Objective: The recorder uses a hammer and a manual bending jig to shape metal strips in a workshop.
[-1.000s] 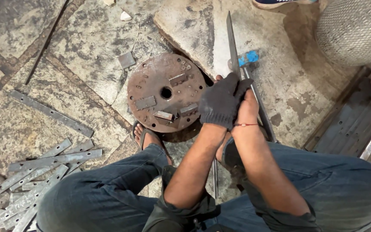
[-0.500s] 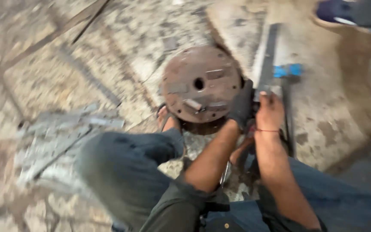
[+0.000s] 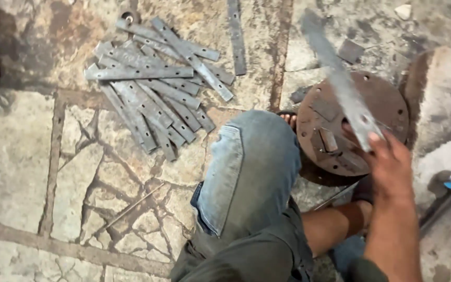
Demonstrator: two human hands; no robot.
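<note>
Over the rusty round plate (image 3: 335, 125) on the cracked stone floor (image 3: 22, 156), the right hand (image 3: 390, 167) is gripping a flat grey metal strip (image 3: 340, 83), blurred. Left hand is hidden; similar strips (image 3: 152, 83) are lying piled near the floor's far edge.

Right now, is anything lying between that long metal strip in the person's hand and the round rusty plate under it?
The right hand holds the long grey metal strip slanted over the round rusty steel disc. Small flat metal pieces lie on the disc under it. The strip is motion-blurred, so whether it touches is unclear.
</note>
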